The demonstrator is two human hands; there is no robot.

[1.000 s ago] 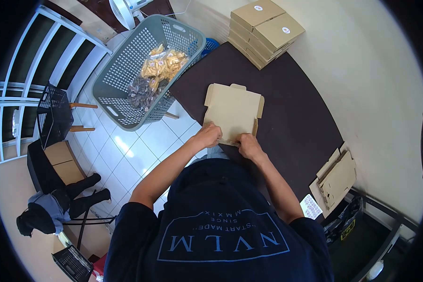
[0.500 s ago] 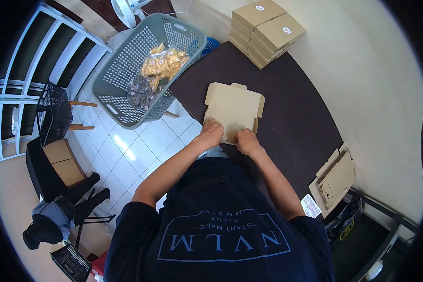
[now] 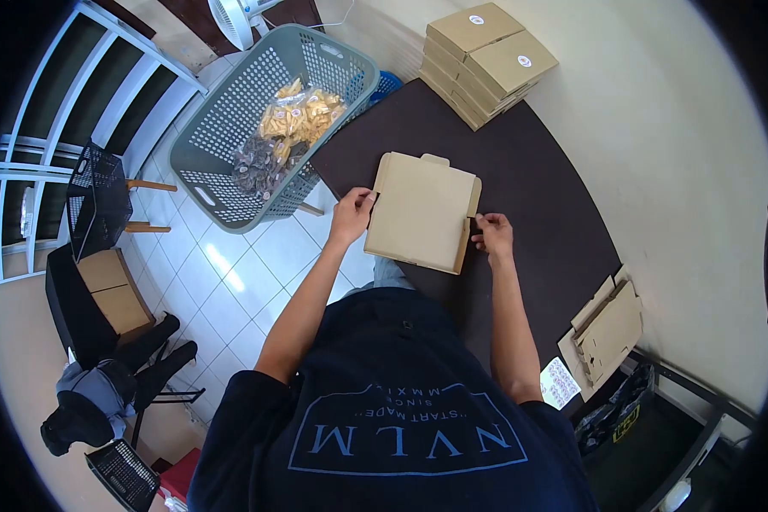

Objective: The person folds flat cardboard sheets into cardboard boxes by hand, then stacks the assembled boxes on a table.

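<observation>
A flat brown cardboard box [image 3: 422, 209], partly folded, lies on the dark table with a tab sticking out at its far edge. At its left edge my left hand [image 3: 352, 215] is closed, with thumb and fingertips on the cardboard side. On the opposite side my right hand [image 3: 494, 234] pinches the small side flap between thumb and forefinger, the other fingers curled. The near edge of the box is folded and straight. The underside of the box is hidden.
Stacked closed boxes [image 3: 486, 60] with round stickers stand at the table's far end. Flattened cardboard [image 3: 610, 333] and a printed sheet [image 3: 559, 382] lie at the right. A grey basket [image 3: 222, 128] holds bagged snacks. A person in dark clothing [image 3: 102, 397] is at lower left.
Both hands have moved from the box's near edge to its sides, left hand outward left and right hand outward right. The left side flap no longer sticks out as before.
</observation>
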